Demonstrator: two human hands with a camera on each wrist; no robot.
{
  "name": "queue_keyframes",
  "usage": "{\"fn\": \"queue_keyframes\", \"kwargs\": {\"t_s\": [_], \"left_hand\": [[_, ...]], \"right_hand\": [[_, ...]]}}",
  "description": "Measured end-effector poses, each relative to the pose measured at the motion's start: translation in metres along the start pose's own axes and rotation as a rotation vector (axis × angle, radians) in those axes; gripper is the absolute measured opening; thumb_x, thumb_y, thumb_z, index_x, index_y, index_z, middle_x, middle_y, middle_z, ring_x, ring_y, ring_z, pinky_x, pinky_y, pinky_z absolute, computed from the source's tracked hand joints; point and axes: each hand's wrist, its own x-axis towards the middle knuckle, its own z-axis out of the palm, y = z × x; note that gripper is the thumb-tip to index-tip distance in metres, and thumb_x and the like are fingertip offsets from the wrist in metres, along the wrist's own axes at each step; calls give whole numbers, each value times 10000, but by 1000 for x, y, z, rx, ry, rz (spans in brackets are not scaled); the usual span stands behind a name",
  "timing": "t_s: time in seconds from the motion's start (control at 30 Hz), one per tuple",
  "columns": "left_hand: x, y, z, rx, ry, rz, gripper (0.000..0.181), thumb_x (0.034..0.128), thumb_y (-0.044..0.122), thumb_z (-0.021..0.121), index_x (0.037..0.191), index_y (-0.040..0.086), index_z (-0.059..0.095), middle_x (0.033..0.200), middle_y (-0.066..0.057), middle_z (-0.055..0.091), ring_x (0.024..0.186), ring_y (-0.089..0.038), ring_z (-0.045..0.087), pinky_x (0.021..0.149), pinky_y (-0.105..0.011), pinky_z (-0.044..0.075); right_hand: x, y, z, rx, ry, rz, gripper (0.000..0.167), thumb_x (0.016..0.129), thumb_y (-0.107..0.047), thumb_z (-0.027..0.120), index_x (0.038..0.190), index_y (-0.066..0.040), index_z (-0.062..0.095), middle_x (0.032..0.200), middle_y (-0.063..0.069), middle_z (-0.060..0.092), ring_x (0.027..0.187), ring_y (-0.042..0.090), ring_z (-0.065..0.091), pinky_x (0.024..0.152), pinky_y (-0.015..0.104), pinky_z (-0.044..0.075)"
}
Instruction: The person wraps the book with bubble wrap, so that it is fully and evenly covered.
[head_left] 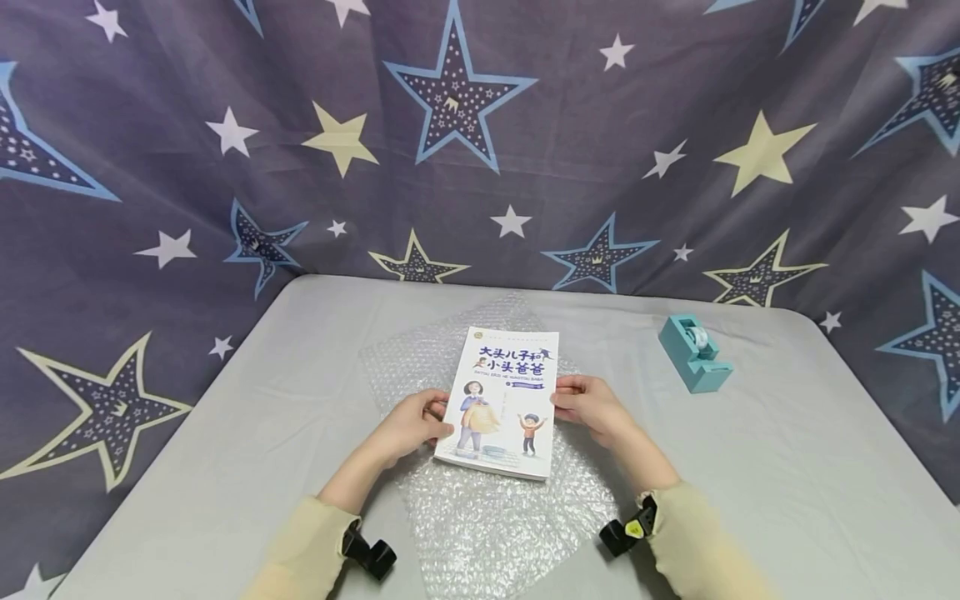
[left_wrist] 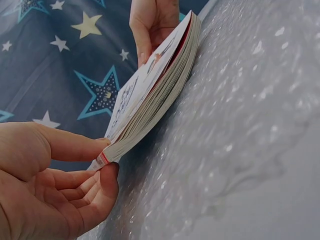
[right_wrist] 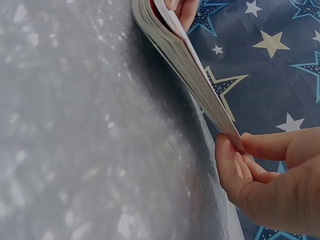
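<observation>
1. A dark curtain point(head_left: 562, 108) printed with stars hangs beyond the book and along both sides of it.
2. The table point(head_left: 225, 475), covered in pale grey, stretches out on every side of the book.
3. A clear sheet of bubble wrap point(head_left: 495, 533) lies on the table beneath the book, its corners reaching out past it.
4. Cream sleeves point(head_left: 300, 533) come in from the near side of the book, one to its left and one to its right.
5. The book point(head_left: 501, 406), white with cartoon figures, is held cover up over the bubble wrap; whether its underside touches the wrap cannot be told.
6. Both hands are clamped on the book: the left hand point(head_left: 411, 427) pinches its spine edge, the right hand point(head_left: 596, 408) its opposite edge.
7. A teal tape dispenser point(head_left: 682, 354) stands right of the book, well apart from it.
8. Black wrist devices point(head_left: 367, 552) sit nearer than the book.
</observation>
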Motion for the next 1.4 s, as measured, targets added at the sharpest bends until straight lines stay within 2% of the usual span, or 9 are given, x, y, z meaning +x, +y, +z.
{"fn": "queue_keyframes", "kwargs": {"t_s": [0.37, 0.67, 0.87, 1.13, 1.4], "left_hand": [[-3, 0, -14, 49, -13, 13, 509, 776, -29, 630, 1242, -110, 439, 922, -142, 528, 691, -137, 522, 591, -286, 500], [0, -2, -20, 56, 8, -21, 495, 775, -29, 628, 1237, -88, 460, 920, -119, 511, 719, -137, 522, 616, -283, 519], [2, -3, -20, 63, 17, -22, 485, 777, -30, 628, 1229, -97, 466, 914, -127, 523, 716, -138, 532, 628, -290, 521], [3, -3, -18, 66, 33, -32, 466, 770, -32, 630, 1209, -91, 485, 899, -117, 538, 706, -138, 540, 616, -280, 512], [3, -3, -16, 46, 38, -44, 469, 758, -48, 625, 1202, -95, 484, 897, -120, 543, 698, -138, 538, 613, -272, 504]], "right_hand": [[9, 0, 16, -15, 24, -33, 313, 844, 80, 508, 1130, 195, 450, 879, 119, 556, 724, 106, 579, 766, 308, 530], [14, -2, 23, -19, 36, -33, 285, 828, 103, 513, 1095, 193, 471, 855, 121, 559, 705, 116, 577, 758, 322, 534], [19, -1, 27, -42, 73, -23, 275, 825, 98, 520, 1087, 178, 497, 883, 148, 572, 719, 130, 582, 773, 334, 529], [23, 1, 28, -90, 101, 0, 238, 823, 87, 530, 1053, 152, 525, 844, 113, 565, 698, 122, 576, 740, 317, 537], [22, 1, 28, -87, 114, 2, 247, 817, 89, 530, 1055, 154, 527, 846, 127, 581, 691, 122, 579, 723, 304, 539]]}}
